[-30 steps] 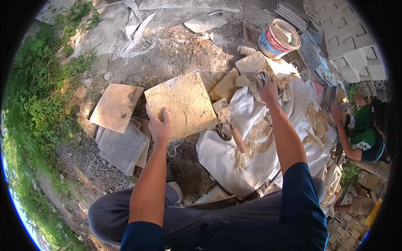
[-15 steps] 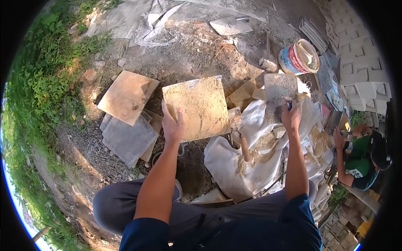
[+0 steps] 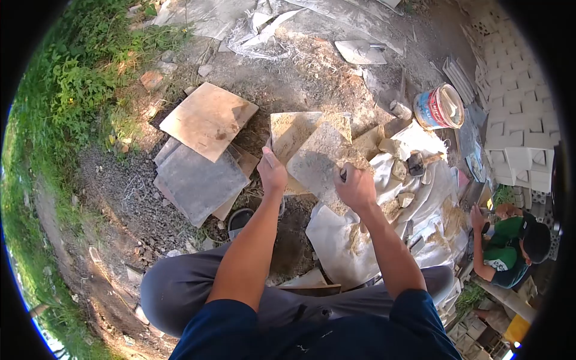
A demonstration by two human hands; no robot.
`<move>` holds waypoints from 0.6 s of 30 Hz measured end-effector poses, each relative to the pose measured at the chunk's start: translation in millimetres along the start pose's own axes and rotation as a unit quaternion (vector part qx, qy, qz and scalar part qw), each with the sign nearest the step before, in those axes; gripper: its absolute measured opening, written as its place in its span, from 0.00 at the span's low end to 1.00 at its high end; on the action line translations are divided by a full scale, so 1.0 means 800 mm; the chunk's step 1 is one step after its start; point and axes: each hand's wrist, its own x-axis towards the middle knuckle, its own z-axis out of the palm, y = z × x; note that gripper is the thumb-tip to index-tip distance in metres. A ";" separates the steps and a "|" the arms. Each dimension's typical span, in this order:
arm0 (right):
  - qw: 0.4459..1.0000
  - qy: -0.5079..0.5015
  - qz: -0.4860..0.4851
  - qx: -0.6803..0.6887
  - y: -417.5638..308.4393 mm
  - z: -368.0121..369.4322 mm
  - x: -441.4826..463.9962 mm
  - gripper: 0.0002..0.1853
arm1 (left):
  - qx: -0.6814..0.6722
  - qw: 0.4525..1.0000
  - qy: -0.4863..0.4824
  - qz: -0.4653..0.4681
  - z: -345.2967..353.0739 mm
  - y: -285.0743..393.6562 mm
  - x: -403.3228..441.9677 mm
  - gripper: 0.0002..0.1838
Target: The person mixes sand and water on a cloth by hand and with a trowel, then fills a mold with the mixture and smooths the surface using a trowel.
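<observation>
My left hand (image 3: 273,173) grips the left edge of a square tile (image 3: 291,126) whose upper face is coated with sandy mortar. In my right hand (image 3: 356,187) is the handle of a flat rectangular trowel (image 3: 318,157), its grey blade tilted across the coated tile and hiding much of it. Left of my left hand lies a beige tile (image 3: 207,120), overlapping a dark grey tile (image 3: 201,183) and others beneath. To the right of my right hand, a black-headed mallet (image 3: 415,164) rests among rubble on a white sheet (image 3: 333,240).
A labelled bucket (image 3: 437,108) stands at the upper right, near a short cylinder (image 3: 400,110). Another flat board (image 3: 360,52) lies farther back. A person in a cap (image 3: 510,243) works at the right, by stacked blocks (image 3: 519,90). Green plants (image 3: 78,96) edge the left.
The trowel in my right hand has moved left, from over the white sheet onto the coated tile. The mallet, hidden before, now shows. The whole view has shifted slightly.
</observation>
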 end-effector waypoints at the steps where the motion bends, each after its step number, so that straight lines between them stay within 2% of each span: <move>1: 1.000 -0.018 0.021 -0.011 -0.016 0.002 0.003 0.20 | -0.030 0.998 0.013 -0.049 -0.002 -0.002 -0.005 0.37; 2: 0.998 -0.034 0.042 -0.023 -0.027 0.004 0.008 0.22 | -0.034 0.998 0.016 -0.053 -0.002 -0.004 -0.005 0.37; 3: 0.999 -0.013 0.016 -0.040 -0.023 0.023 0.015 0.21 | -0.226 0.969 0.032 -0.095 0.001 -0.016 -0.002 0.39; 4: 0.999 -0.016 0.014 -0.045 -0.027 0.034 0.020 0.21 | -0.410 0.901 0.048 -0.132 0.002 -0.018 0.003 0.42; 6: 0.995 0.018 0.027 -0.097 -0.038 0.057 0.026 0.19 | -0.361 0.921 0.046 -0.139 -0.002 -0.023 -0.003 0.44; 9: 0.990 0.022 0.025 -0.138 -0.039 0.065 0.034 0.18 | -0.222 0.972 0.037 -0.065 -0.008 -0.023 -0.008 0.44; 16: 0.990 -0.002 0.096 -0.100 -0.080 0.023 0.144 0.21 | -0.092 0.994 0.033 -0.058 -0.013 0.003 -0.010 0.39; 18: 0.991 0.005 0.089 -0.104 -0.085 0.024 0.115 0.22 | -0.131 0.988 0.060 -0.052 -0.011 0.001 -0.009 0.39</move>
